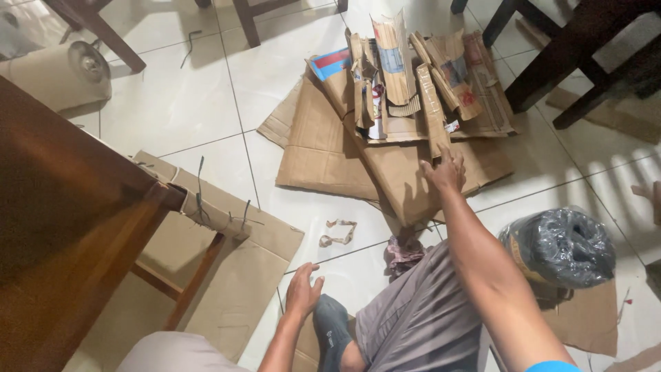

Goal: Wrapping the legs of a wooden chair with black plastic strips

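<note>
The right hand (pixel 446 170), fingers loosely spread, touches the near end of a creased, folded strip in the pile of flattened brown cardboard (pixel 399 117) on glossy white tiles (pixel 179 103); nearer than the pile, the left hand (pixel 303 289) presses, splayed, on a smooth cardboard sheet (pixel 258 269)

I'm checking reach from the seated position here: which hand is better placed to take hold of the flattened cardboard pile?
Right. The right hand is stretched out with its fingers already on the cardboard pile. The left hand rests spread on the tiled floor near the knee, well short of the pile.
</note>
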